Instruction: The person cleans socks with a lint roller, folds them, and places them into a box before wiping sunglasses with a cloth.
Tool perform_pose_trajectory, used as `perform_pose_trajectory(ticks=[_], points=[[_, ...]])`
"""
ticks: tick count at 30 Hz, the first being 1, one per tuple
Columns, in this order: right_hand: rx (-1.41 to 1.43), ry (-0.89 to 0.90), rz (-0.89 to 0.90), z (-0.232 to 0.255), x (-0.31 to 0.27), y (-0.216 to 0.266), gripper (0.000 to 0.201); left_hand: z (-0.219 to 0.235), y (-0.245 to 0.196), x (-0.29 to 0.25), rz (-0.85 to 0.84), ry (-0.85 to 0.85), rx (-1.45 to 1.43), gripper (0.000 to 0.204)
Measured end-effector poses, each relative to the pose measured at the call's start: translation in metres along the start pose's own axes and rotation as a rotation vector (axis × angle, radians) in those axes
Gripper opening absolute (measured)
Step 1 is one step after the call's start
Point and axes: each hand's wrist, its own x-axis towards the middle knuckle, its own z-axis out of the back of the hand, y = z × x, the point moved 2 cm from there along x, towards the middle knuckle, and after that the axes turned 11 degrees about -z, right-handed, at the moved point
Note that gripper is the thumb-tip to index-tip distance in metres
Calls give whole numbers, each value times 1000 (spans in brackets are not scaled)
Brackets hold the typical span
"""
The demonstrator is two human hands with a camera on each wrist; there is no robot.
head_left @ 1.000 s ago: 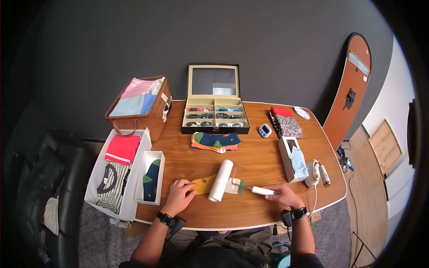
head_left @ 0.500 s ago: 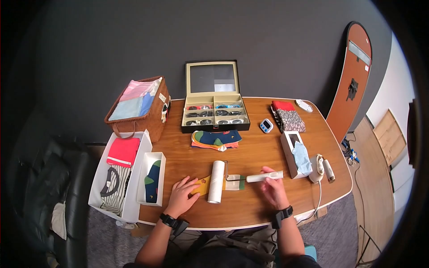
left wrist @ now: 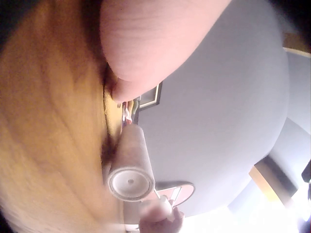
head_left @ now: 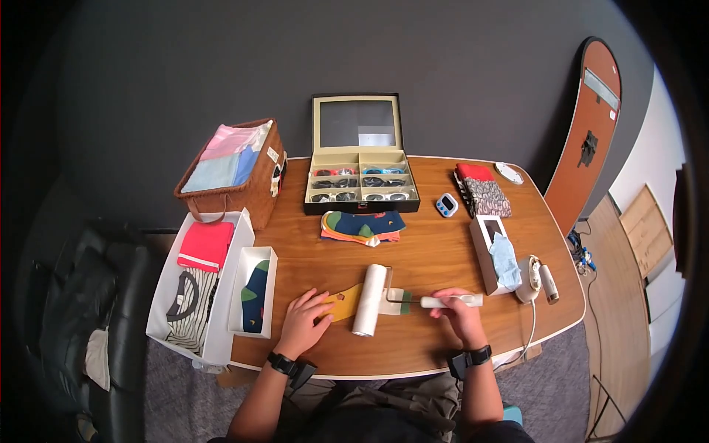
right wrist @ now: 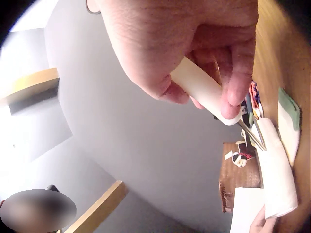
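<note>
A yellow sock (head_left: pixel 341 299) with a white and green end lies flat across the front of the table. Over its middle is a white lint roller (head_left: pixel 369 301), which hides part of the sock. My right hand (head_left: pixel 459 316) grips the roller's white handle (head_left: pixel 473 300) between thumb and fingers, as the right wrist view also shows. Fingers extended, my left hand (head_left: pixel 304 322) rests on the sock's yellow end. In the left wrist view the roller's round end (left wrist: pixel 130 182) faces the camera, just beyond the left hand.
Folded socks (head_left: pixel 362 227) lie ahead, before an open sunglasses case (head_left: pixel 362 208). On the left stand a white box with a dark sock (head_left: pixel 255 295), a clothes bin (head_left: pixel 159 310) and a wicker basket (head_left: pixel 255 199). A tissue-like box (head_left: pixel 487 258) and a corded white device (head_left: pixel 529 280) are right.
The roller slid left over the sock, then back slightly right. My right hand shifted its hold on the handle. The left hand stayed on the sock's end, its fingers spreading a little.
</note>
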Motion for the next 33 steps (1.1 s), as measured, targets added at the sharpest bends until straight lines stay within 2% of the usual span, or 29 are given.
perform_pose_trajectory(ticks=[4, 10, 11, 15, 18, 20, 24, 26, 30, 33], points=[[-63, -18, 31, 4, -6, 5, 21, 1, -2, 1, -1, -2, 0, 28], [82, 1, 3, -11, 3, -11, 21, 1, -1, 0, 9, 2, -3, 29], [133, -27, 5, -6, -3, -8, 20, 1, -2, 0, 5, -1, -4, 30], [15, -107, 27, 32, -18, 7, 19, 1, -1, 2, -8, -17, 1, 28], [-39, -82, 74, 26, -15, 6, 19, 0, -1, 0, -10, -24, 7, 28], [-59, -56, 99, 1, -7, -4, 20, 1, -1, 0, -18, -37, 3, 28], [-73, -15, 58, -13, -4, -12, 18, 0, 2, -1, 7, -12, -10, 29], [-109, -120, 112, 4, -16, -3, 19, -1, 2, -1, -1, -13, -4, 29], [-156, -199, 162, 12, -41, 19, 20, -1, 0, 0, -18, -35, 4, 28], [-128, -201, 148, -15, -32, 8, 21, 0, 0, -1, -14, -38, 7, 28]])
